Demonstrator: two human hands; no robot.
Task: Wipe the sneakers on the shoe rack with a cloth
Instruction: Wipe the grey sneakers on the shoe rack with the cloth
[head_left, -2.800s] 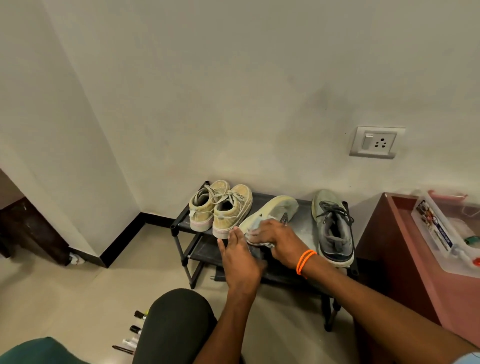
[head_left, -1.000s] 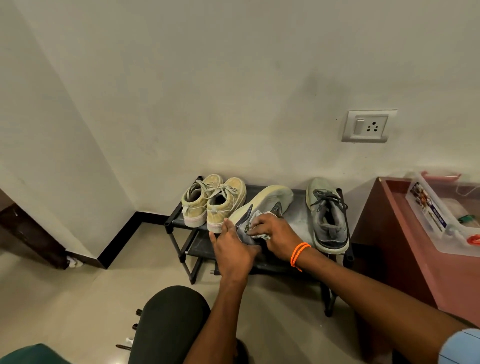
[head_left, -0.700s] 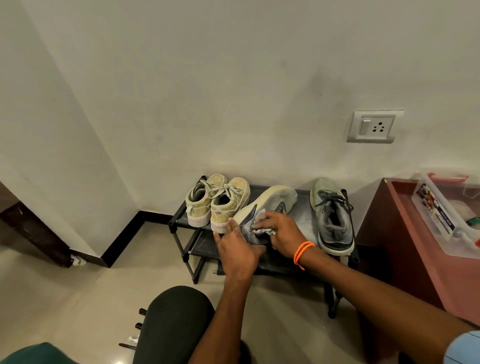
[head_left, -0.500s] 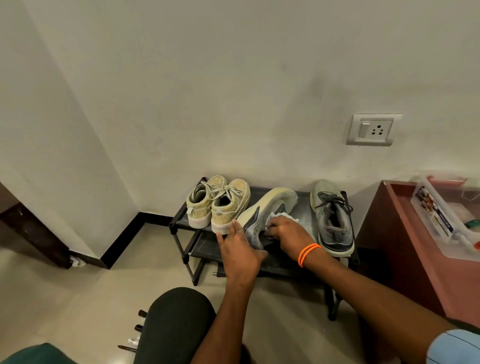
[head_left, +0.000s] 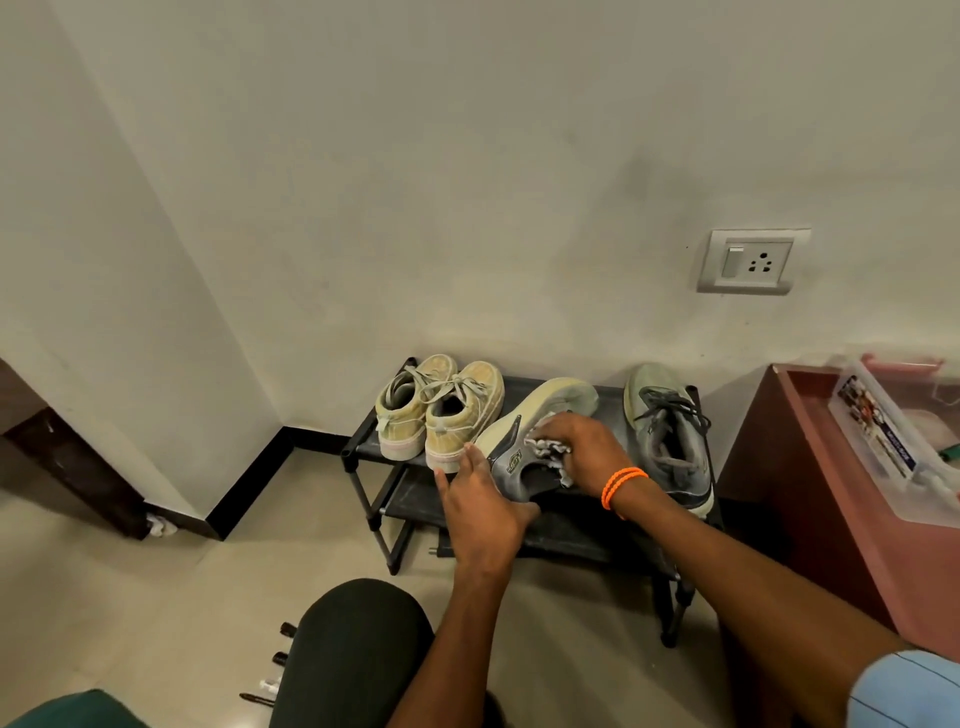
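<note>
Left hand (head_left: 480, 512) flat, steadying tilted grey sneaker (head_left: 524, 441); right hand (head_left: 584, 449) gripping cloth (head_left: 548, 448). Risk: hard wipe → sneaker slips off shoe rack (head_left: 587, 535) edge.

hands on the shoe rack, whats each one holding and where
The right hand grips a bunched cloth against the side of the tipped grey sneaker. The left hand steadies that sneaker at its heel end, fingers fairly straight, not clearly curled round it.
</note>
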